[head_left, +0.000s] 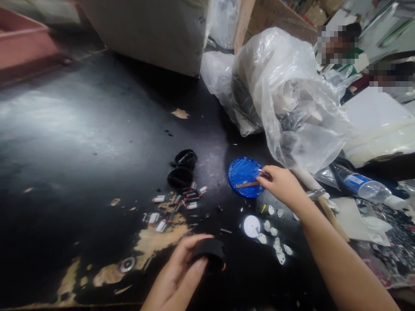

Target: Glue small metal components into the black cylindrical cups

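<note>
My left hand (186, 270) is wrapped around a round black plastic housing (210, 252), held above the front of the table. My right hand (280, 183) is closed in a pinch over the right side of a round blue lid (241, 166). A small shiny piece shows between its finger and thumb, too small to name. On the lid lies a flat brown stick (248, 185), whose right end meets my thumb. Below the lid are a white disc (252, 226) and several small white plates (280, 258). Two black cups (180, 178) (189, 159) stand left of the lid.
Several small white-and-black cylinders (161, 225) lie scattered beside the cups. A metal ring (127, 264) sits near the front edge. Clear plastic bags (272, 77), a plastic bottle (369, 188) and a large box (152, 34) stand around the black table (81, 172). Two people are at the back right.
</note>
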`<action>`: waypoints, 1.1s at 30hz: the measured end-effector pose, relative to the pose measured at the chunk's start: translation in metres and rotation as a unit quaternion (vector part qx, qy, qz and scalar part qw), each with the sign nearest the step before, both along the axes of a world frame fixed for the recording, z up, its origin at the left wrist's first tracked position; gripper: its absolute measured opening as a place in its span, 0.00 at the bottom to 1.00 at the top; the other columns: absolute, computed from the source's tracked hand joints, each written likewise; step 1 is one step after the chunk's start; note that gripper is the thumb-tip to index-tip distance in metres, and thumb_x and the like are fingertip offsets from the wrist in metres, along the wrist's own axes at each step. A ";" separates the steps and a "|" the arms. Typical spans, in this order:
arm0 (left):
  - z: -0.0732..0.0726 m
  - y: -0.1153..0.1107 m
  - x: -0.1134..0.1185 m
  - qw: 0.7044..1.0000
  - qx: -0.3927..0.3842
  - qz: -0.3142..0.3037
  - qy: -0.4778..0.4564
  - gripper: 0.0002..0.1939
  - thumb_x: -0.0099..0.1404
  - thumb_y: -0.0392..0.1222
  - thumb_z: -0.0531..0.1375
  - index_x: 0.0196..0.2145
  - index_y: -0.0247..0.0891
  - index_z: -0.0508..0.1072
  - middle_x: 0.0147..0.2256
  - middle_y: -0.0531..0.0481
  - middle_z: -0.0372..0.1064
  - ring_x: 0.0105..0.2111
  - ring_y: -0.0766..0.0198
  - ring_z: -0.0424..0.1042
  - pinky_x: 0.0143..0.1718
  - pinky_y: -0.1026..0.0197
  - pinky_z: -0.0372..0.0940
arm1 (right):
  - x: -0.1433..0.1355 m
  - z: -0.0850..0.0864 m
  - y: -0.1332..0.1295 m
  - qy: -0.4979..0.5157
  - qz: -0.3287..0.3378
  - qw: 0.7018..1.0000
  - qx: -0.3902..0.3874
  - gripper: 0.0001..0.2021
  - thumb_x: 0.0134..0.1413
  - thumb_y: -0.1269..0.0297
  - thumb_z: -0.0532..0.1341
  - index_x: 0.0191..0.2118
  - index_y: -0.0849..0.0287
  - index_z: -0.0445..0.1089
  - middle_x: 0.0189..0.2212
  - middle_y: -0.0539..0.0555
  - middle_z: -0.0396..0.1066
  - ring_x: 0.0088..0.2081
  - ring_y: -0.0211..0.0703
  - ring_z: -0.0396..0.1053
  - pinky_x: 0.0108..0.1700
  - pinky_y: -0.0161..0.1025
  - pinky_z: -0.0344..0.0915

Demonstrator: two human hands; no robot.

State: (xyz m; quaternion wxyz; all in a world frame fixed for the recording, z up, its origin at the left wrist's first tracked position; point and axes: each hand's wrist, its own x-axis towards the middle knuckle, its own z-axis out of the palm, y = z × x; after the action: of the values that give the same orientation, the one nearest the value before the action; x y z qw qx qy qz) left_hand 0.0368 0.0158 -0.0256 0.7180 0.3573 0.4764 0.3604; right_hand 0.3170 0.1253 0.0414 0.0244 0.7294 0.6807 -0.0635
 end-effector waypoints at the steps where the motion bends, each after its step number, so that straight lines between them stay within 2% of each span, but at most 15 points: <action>1: 0.002 0.001 0.001 1.000 -0.003 0.010 0.005 0.14 0.63 0.54 0.62 0.43 0.48 0.76 0.36 0.52 0.77 0.37 0.60 0.77 0.43 0.67 0.69 | -0.003 -0.001 0.001 0.010 0.003 1.000 -0.001 0.08 0.59 0.63 0.60 0.30 0.58 0.69 0.30 0.50 0.71 0.30 0.37 0.65 0.34 0.36 0.53; 7: -0.008 0.000 -0.003 0.999 0.016 -0.034 0.015 0.15 0.63 0.53 0.63 0.47 0.48 0.76 0.41 0.50 0.77 0.41 0.57 0.77 0.47 0.65 0.68 | -0.027 -0.004 0.005 0.050 0.025 0.998 -0.003 0.06 0.60 0.63 0.61 0.33 0.59 0.70 0.32 0.51 0.72 0.32 0.38 0.66 0.37 0.36 0.53; 12: -0.010 -0.001 -0.004 0.999 0.016 -0.028 0.017 0.16 0.63 0.53 0.63 0.47 0.48 0.76 0.41 0.49 0.78 0.43 0.56 0.76 0.48 0.64 0.68 | -0.040 -0.004 0.008 0.079 0.049 0.996 -0.012 0.08 0.60 0.63 0.62 0.30 0.59 0.69 0.31 0.50 0.72 0.32 0.37 0.66 0.38 0.36 0.53; 17: -0.010 -0.001 -0.005 0.999 0.024 -0.031 0.009 0.16 0.62 0.52 0.64 0.46 0.48 0.77 0.40 0.48 0.78 0.42 0.55 0.76 0.47 0.63 0.69 | -0.043 -0.005 0.014 0.087 0.036 0.996 0.007 0.08 0.60 0.63 0.60 0.31 0.59 0.69 0.32 0.51 0.72 0.32 0.38 0.66 0.37 0.37 0.53; 24: -0.011 0.001 -0.006 0.999 0.031 -0.037 0.018 0.15 0.63 0.52 0.63 0.46 0.50 0.77 0.40 0.49 0.78 0.42 0.56 0.76 0.48 0.63 0.68 | -0.044 -0.007 0.015 0.117 0.050 0.992 -0.004 0.08 0.59 0.63 0.62 0.30 0.59 0.69 0.31 0.50 0.72 0.31 0.36 0.65 0.36 0.35 0.54; 29: -0.006 0.001 -0.002 0.999 0.027 -0.032 0.015 0.14 0.64 0.53 0.62 0.46 0.48 0.76 0.39 0.49 0.79 0.41 0.57 0.76 0.47 0.64 0.68 | -0.042 -0.003 0.013 0.119 0.061 0.991 -0.018 0.08 0.57 0.64 0.63 0.28 0.59 0.69 0.29 0.49 0.71 0.29 0.36 0.63 0.35 0.35 0.52; 33: -0.002 -0.001 -0.002 1.000 0.013 -0.024 0.007 0.13 0.66 0.53 0.61 0.45 0.48 0.76 0.39 0.49 0.78 0.42 0.58 0.77 0.48 0.64 0.67 | -0.043 -0.001 0.012 0.122 0.053 0.991 -0.007 0.08 0.59 0.64 0.62 0.30 0.59 0.69 0.30 0.50 0.72 0.31 0.36 0.65 0.36 0.35 0.53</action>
State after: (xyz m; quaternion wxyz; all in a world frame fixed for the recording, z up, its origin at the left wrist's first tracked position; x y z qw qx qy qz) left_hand 0.0352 0.0149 -0.0278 0.7182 0.3805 0.4681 0.3468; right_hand 0.2742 0.1375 0.0400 -0.0503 0.6792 0.7154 -0.1560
